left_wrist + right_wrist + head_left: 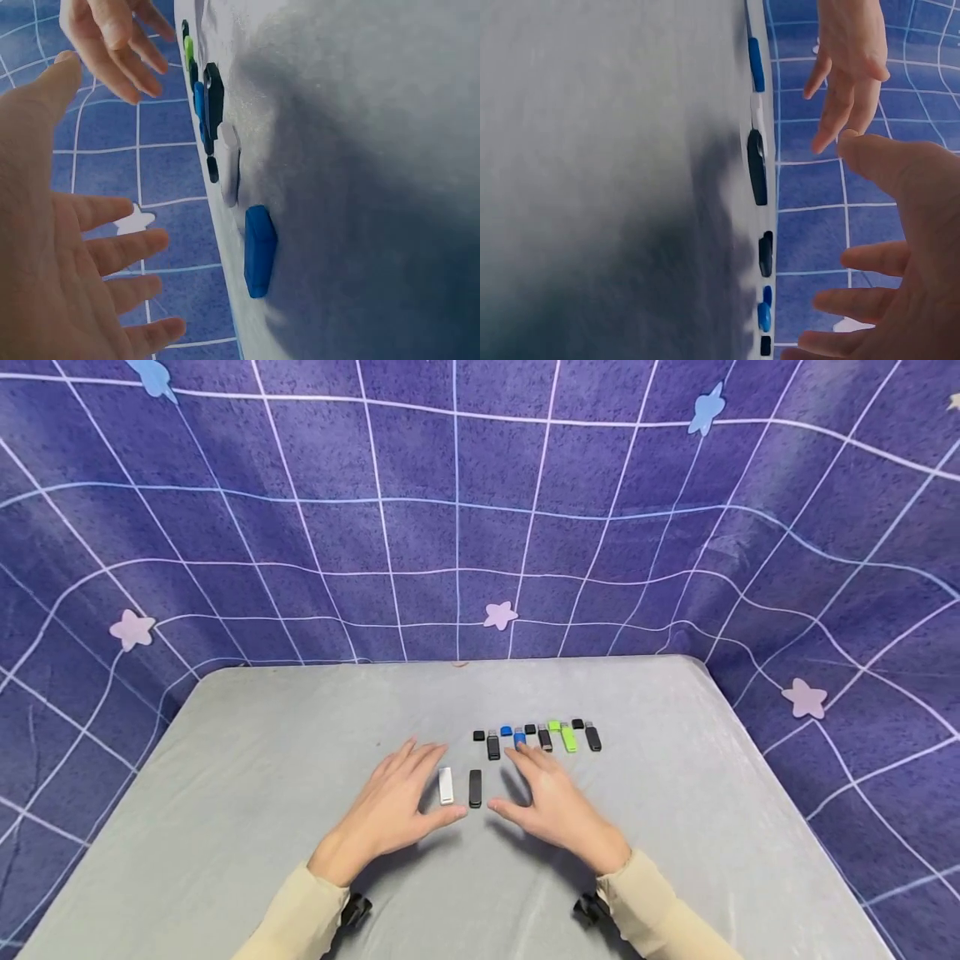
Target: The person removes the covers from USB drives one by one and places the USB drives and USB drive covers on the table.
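Note:
My left hand (393,800) hovers above the table with its fingers spread, just left of a white USB stick (446,786). A black USB stick (476,788) lies between the two hands. In the left wrist view a blue USB stick (259,251) lies beyond the white one; the left hand hides it in the head view. My right hand (551,806) is also held above the table, fingers extended and holding nothing. Past its fingertips lie uncapped sticks: a black one (492,746), a partly covered blue one (520,737), and a green one (568,739) among others.
Behind the uncapped sticks sit their small caps, including a black cap (478,736), a blue cap (506,731) and a green cap (554,725). A grey cloth covers the table (300,718). Purple gridded curtains (420,535) with stars surround its back and sides.

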`<state>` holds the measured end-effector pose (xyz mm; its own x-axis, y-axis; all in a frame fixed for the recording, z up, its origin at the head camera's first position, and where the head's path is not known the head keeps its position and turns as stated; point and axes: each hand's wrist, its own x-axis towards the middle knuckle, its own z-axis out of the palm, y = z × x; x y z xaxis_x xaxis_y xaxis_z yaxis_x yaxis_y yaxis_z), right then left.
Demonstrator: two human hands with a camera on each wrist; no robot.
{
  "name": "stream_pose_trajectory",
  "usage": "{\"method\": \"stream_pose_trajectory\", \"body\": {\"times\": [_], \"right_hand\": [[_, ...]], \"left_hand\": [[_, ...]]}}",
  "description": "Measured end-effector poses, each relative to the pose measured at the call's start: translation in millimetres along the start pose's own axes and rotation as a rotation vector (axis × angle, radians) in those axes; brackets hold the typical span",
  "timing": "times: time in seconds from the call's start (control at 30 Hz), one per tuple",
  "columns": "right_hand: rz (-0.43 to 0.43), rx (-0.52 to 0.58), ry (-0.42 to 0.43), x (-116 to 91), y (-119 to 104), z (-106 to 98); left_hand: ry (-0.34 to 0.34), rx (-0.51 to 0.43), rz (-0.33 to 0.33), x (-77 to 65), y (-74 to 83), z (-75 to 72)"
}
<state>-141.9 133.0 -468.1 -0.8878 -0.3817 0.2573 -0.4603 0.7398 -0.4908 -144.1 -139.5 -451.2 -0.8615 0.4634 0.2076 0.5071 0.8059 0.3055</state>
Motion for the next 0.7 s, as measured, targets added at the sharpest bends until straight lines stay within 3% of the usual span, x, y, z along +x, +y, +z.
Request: {"method": "stream_pose_trajectory", "body": {"times": [0.17, 0.37, 0.7], "right_hand": [[0.032, 0.052, -0.028, 2.0, -4.7, 8.1], [0.003, 0.078, -0.049, 5.6, -13.1, 14.7], [0.032, 0.053, -0.098, 15.6, -23.2, 24.5]], "left_hand": [[0.01, 0.006, -0.027, -10.9, -3.2, -3.2], [0.012, 0.006, -0.039, -19.6, -4.8, -1.4], [0.022, 0.024, -0.052, -31.7, -8.4, -0.5]]}}
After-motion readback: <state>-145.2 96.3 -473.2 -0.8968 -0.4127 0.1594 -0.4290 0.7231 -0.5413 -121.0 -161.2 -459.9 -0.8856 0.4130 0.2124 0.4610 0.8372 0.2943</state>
